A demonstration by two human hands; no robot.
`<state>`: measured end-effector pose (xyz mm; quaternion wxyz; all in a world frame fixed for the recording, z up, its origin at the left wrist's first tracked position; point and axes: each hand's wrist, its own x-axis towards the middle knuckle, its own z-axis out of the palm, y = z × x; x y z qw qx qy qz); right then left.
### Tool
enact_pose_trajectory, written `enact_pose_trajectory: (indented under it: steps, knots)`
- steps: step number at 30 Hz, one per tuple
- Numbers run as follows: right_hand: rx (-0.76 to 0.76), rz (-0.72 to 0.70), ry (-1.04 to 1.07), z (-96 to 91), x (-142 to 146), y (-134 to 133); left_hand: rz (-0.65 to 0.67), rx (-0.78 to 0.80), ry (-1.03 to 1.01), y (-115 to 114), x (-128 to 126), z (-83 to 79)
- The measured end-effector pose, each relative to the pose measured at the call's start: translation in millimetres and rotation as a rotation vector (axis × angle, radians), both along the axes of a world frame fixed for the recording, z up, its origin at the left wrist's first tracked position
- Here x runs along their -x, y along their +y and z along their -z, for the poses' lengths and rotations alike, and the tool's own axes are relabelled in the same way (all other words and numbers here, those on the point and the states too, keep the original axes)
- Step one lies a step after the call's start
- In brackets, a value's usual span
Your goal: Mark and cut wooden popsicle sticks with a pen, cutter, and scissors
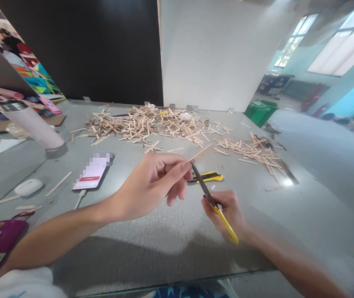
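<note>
My left hand is closed, with a thin flat wooden stick pinched between thumb and fingers. The stick points up and to the right. In my right hand is a file with a dark, narrow metal body and a yellow handle. Its tip meets the stick beside my left thumb; whether it presses on it I cannot tell. Behind the file, a yellow and black utility knife lies on the grey table.
A large heap of wooden sticks spreads across the back, with a smaller pile at right. On the left are a phone on a cable, a white earbud case, a pale tumbler and a purple object. Upright panels stand behind.
</note>
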<state>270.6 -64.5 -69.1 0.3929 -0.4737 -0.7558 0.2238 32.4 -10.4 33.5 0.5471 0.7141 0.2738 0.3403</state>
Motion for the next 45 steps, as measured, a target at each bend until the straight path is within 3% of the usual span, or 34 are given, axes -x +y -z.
enact_pose_trajectory:
  steps: [6, 15, 19, 23, 26, 30, 38, 45]
  knots:
    - [-0.079, -0.050, 0.017, 6.3, -3.3, 3.5, 0.150, 0.199, -0.133, -1.2, -3.1, 5.6]
    - [0.026, -0.056, 0.033, 4.4, -1.9, 3.8, 0.306, 0.371, -0.168, 6.3, -8.6, 9.2]
    - [0.044, -0.052, 0.048, 3.6, -1.6, 5.6, 0.240, 0.232, -0.135, 8.1, -6.9, 7.9]
    - [0.143, -0.064, 0.121, 13.8, -5.6, 6.3, 0.011, -0.046, -0.062, 7.7, -2.3, 2.2]
    - [0.217, -0.101, 0.186, 21.6, -9.5, 4.0, -0.107, -0.148, 0.014, 6.6, 0.9, -2.6]
    - [0.248, -0.110, 0.185, 19.7, -9.3, 0.1, -0.123, -0.190, 0.095, 3.5, 3.2, -6.5]
    - [0.109, 0.078, 0.094, 5.7, -0.5, -0.6, -0.127, -0.281, 0.173, -1.4, 5.5, -7.5]
    - [0.090, 0.075, 0.077, 3.8, 0.4, -0.5, -0.127, -0.333, 0.234, 0.0, 4.1, -7.8]
